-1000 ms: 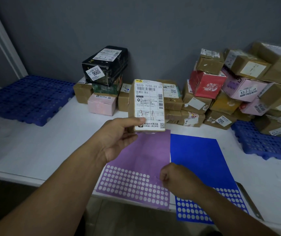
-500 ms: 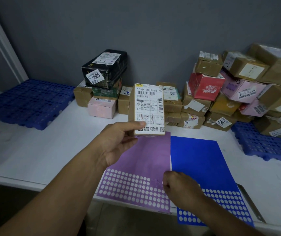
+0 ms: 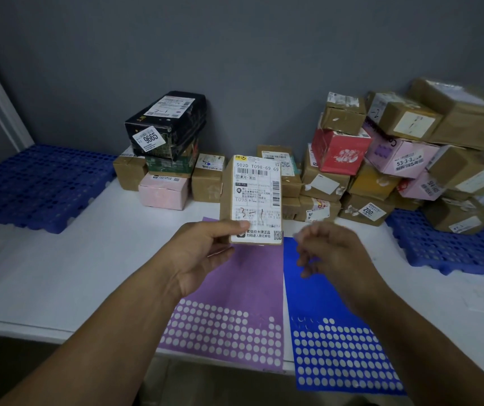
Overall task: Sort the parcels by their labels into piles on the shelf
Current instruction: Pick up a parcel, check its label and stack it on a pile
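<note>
The right grip (image 3: 331, 253) has risen off the blue dotted sheet (image 3: 340, 350) to just right of the parcel (image 3: 252, 197). It is blurred and curled, and I cannot tell if it pinches anything. The left grip (image 3: 202, 253) clasps the slim cardboard parcel's lower end above the purple sheet (image 3: 229, 291). Taped boxes (image 3: 381, 177) crowd the shelf (image 3: 59, 273) behind.

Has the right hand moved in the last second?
Yes. The right hand has risen from the dotted near end of the blue sheet to its plain far end, close to the parcel the left hand holds.
</note>
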